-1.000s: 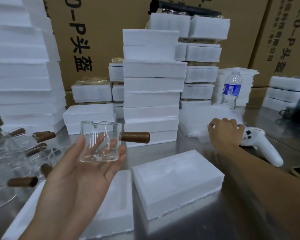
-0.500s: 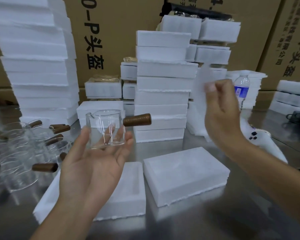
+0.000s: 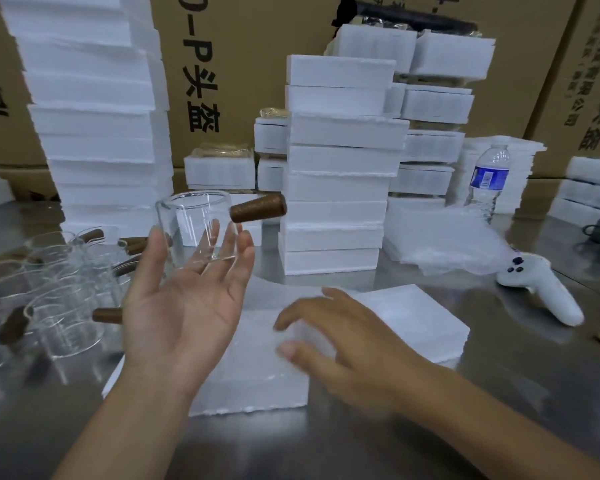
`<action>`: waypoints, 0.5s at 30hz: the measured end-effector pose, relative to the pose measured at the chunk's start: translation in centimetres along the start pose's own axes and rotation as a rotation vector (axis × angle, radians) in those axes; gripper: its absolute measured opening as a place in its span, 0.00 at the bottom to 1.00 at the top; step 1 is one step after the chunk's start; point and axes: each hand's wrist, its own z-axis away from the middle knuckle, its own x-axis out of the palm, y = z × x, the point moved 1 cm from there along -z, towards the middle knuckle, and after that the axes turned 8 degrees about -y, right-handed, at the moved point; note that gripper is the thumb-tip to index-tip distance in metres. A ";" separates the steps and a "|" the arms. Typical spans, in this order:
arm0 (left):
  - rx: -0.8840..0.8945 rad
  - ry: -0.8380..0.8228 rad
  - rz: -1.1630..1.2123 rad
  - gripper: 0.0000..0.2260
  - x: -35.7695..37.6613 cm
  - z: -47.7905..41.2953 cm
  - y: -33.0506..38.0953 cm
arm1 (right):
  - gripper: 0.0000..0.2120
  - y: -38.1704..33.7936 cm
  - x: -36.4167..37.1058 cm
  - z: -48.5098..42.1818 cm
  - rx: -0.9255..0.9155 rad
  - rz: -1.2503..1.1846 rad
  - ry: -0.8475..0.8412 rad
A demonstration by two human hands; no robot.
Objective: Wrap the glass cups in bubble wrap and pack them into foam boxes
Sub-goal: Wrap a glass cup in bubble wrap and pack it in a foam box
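A clear glass cup (image 3: 191, 230) with a brown wooden handle (image 3: 258, 208) stands upright on the straight fingers of my left hand (image 3: 184, 306), palm up, handle pointing right. My right hand (image 3: 343, 337) is low and blurred over two open foam box halves, one on the left (image 3: 257, 382) and one on the right (image 3: 413, 320). Its thumb and fingers pinch a pale bubble wrap sheet (image 3: 302, 336) that lies across the foam. More bubble wrap (image 3: 447, 244) is piled at the right.
Several more glass cups (image 3: 59, 296) with wooden handles crowd the left of the steel table. Tall foam box stacks stand at the centre (image 3: 336, 188) and left (image 3: 94, 116). A water bottle (image 3: 487, 181) and a white controller (image 3: 541, 292) sit at the right.
My right hand took a bubble wrap sheet from the pile, lifted it, and has come down with it onto the foam halves. My left hand still carries the cup, slightly higher.
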 end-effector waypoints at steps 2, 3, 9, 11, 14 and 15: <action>-0.012 0.016 -0.051 0.27 0.2 -0.1 -0.1 | 0.13 0.6 -0.8 0.0 0.059 -0.203 0.252; -0.023 0.025 -0.094 0.28 0.3 -0.2 -0.2 | 0.10 1.1 -1.1 0.0 0.080 -0.288 0.394; -0.105 0.023 -0.521 0.16 1.1 -0.3 -1.5 | 0.17 3.3 -1.4 1.0 0.130 -0.249 0.536; -0.126 -0.012 -0.638 0.16 1.4 0.0 -2.1 | 0.15 3.7 -1.5 1.0 0.124 -0.129 0.462; -0.138 -0.047 -0.794 0.29 1.4 0.2 -2.6 | 0.16 4.1 -1.7 0.9 0.066 0.020 0.401; -0.140 -0.051 -0.832 0.31 1.5 0.3 -2.7 | 0.17 4.2 -1.9 1.0 0.062 0.036 0.383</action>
